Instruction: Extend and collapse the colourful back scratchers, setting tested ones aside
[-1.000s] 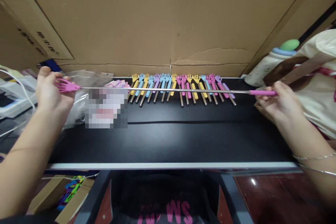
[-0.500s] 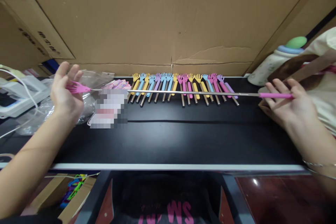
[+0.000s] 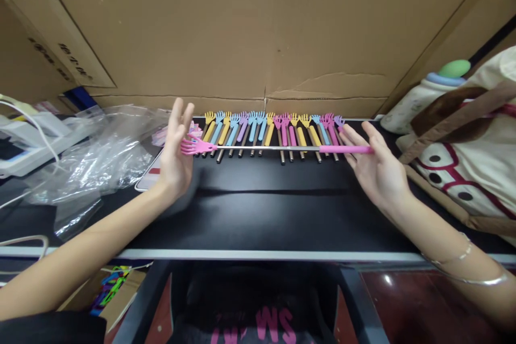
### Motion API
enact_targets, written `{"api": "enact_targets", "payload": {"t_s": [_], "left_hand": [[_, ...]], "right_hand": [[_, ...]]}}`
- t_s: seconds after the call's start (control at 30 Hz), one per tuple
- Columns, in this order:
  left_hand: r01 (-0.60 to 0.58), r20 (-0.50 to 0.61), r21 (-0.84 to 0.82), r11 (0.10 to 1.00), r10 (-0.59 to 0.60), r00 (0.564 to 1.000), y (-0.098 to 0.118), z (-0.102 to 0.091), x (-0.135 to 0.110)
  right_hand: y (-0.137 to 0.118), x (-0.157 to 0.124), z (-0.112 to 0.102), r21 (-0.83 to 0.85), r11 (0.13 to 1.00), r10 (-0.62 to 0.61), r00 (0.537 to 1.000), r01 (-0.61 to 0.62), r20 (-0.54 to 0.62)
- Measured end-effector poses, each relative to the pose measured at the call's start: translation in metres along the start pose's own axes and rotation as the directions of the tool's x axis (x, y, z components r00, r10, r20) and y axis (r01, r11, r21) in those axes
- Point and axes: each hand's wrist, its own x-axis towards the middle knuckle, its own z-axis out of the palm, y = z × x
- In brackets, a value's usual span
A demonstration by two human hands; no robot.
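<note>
Above the black table a pink telescopic back scratcher [image 3: 266,148] is held level between my two palms. My left hand [image 3: 176,156], fingers stretched upward, presses its palm against the pink claw head. At the other end the pink handle butts against my right hand [image 3: 377,166], near the base of the thumb; the fingers are extended along and behind it. Behind the steel rod lies a row of several shorter back scratchers [image 3: 252,128] in yellow, blue, purple and pink, claws toward the cardboard. Partly hidden behind my left hand is a phone [image 3: 150,174].
Clear plastic bags [image 3: 100,156] and a white device with cables [image 3: 34,142] lie at left. A cream bag [image 3: 475,172] and a bottle with a green top [image 3: 419,99] stand at right. Cardboard [image 3: 258,27] walls the back; a box with colourful items [image 3: 115,290] is below.
Both hands have moved inward toward each other. The back scratcher between them has shortened, its rod sliding together to roughly half the earlier length.
</note>
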Motion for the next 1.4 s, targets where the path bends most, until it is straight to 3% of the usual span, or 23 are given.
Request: {"api": "enact_targets", "payload": {"t_s": [0.23,0.43,0.6,0.7,0.8,1.0,1.2,1.4], "left_hand": [[0.039,0.217,0.035,0.999,-0.046,0.975,-0.006,0.037,-0.014],[0.144,0.209,0.027,0.989,-0.147,0.967,-0.009,0.036,-0.015],[0.052,0.269,0.084,0.995,-0.073,0.960,-0.005,0.033,-0.008],[-0.021,0.425,0.212,0.977,-0.072,0.902,0.001,0.028,-0.001],[-0.114,0.598,0.345,0.932,-0.125,0.792,0.008,0.023,0.003],[-0.349,0.708,0.508,0.788,-0.150,0.690,0.021,0.021,0.005],[-0.502,0.755,0.620,0.604,-0.284,0.591,0.018,0.012,0.008],[-0.602,0.728,0.685,0.409,-0.399,0.557,0.009,0.010,0.004]], "right_hand": [[-0.006,-0.019,0.035,-0.062,0.996,-0.049,0.979,0.062,0.200],[-0.008,-0.021,0.038,-0.147,0.976,-0.119,0.954,0.164,0.275],[-0.008,-0.016,0.032,-0.094,0.989,-0.088,0.957,0.118,0.276],[-0.009,-0.012,0.026,-0.063,0.997,-0.015,0.961,0.034,0.277],[-0.009,-0.009,0.020,-0.024,0.999,0.042,0.966,-0.037,0.255],[-0.009,-0.004,0.014,-0.005,0.996,0.087,0.962,-0.089,0.257],[-0.008,0.013,-0.002,-0.278,0.958,0.073,0.881,0.068,0.468],[0.000,0.021,-0.008,-0.469,0.854,0.113,0.799,0.226,0.590]]}}
